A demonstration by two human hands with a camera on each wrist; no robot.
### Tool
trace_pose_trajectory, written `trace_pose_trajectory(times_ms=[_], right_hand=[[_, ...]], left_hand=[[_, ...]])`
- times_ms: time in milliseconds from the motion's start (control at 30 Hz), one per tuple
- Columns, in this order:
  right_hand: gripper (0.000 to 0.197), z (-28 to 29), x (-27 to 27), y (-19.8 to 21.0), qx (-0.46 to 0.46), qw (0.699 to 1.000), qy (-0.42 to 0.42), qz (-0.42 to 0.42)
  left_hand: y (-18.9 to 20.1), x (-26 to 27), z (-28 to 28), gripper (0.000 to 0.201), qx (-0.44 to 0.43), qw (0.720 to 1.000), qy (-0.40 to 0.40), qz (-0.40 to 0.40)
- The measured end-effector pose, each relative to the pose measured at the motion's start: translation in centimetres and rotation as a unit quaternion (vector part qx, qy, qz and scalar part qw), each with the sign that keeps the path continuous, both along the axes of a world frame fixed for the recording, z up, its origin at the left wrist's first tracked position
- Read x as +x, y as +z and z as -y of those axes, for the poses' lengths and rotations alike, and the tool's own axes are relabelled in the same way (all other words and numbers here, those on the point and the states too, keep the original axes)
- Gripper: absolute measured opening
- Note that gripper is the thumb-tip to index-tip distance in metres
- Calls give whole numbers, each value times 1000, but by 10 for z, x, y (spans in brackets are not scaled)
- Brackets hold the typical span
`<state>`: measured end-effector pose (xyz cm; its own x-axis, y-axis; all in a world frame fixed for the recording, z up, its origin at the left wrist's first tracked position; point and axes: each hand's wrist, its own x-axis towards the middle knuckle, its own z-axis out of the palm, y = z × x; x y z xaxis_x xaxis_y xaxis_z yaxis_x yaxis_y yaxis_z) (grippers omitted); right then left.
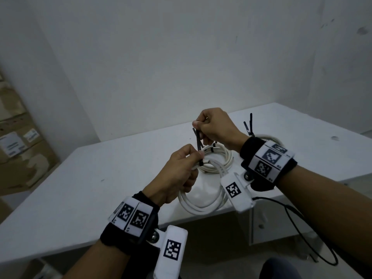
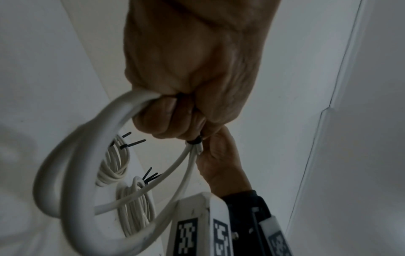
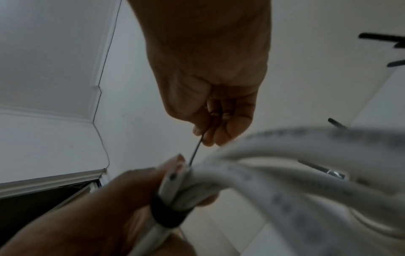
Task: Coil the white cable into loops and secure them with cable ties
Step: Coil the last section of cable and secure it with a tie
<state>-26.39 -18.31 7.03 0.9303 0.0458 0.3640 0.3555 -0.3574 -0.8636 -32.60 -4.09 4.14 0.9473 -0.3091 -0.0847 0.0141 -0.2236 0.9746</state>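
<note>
A coil of thick white cable [image 1: 198,206] hangs above the near table edge, gripped at its top by my left hand [image 1: 179,170]. A black cable tie [image 1: 198,140] is wrapped round the bundle at that spot, with its band [image 3: 166,214] tight against the strands. My right hand [image 1: 211,127] pinches the tie's free tail [image 3: 196,152] and holds it up and away from the bundle. In the left wrist view the fist [image 2: 181,97] is closed round the loops [image 2: 72,173], with the tie band [image 2: 195,141] just below the fingers.
Two other white coils [image 1: 218,158] [image 1: 267,137] lie on the white table [image 1: 100,178], each bound with black ties whose tails stick up. Cardboard boxes [image 1: 18,141] stand at the left. A black wire [image 1: 298,226] hangs off the table's front right.
</note>
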Motion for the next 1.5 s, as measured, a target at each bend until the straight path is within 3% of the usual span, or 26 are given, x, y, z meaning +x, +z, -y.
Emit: trace_pose_trajectory(times_ms=[200, 367, 500, 667, 733, 833, 933, 1100, 1300, 1500], right_hand=[[19, 10, -3, 10, 28, 997, 68, -22], [23, 3, 4, -12, 18, 1000, -8, -21], [19, 3, 7, -19, 52, 998, -18, -19], [43, 12, -21, -27, 19, 988, 91, -125], [43, 14, -36, -39, -8, 977, 132, -166], [37, 16, -44, -57, 69, 967, 154, -193], [32, 14, -46, -66, 150, 964, 130, -177], [21, 17, -49, -72, 200, 963, 85, -158], [12, 21, -55, -88, 197, 969, 48, -144], [6, 42, -53, -93, 194, 969, -5, -151]], left_hand=[[6, 4, -5, 23, -12, 1000, -9, -5], [2, 2, 3, 29, 24, 999, -29, -12], [2, 8, 0, 26, 15, 1000, 14, -15], [7, 28, -17, 28, -64, 993, 92, -20], [8, 37, -26, 28, -102, 988, 112, -24], [2, 44, -30, 27, -132, 982, 131, -36], [-7, 42, -26, 26, -128, 980, 152, -16], [-24, 29, -31, 24, -137, 978, 153, -27], [-48, 15, -31, 22, -125, 986, 111, -14], [-46, 22, -14, 25, -173, 978, 67, -92]])
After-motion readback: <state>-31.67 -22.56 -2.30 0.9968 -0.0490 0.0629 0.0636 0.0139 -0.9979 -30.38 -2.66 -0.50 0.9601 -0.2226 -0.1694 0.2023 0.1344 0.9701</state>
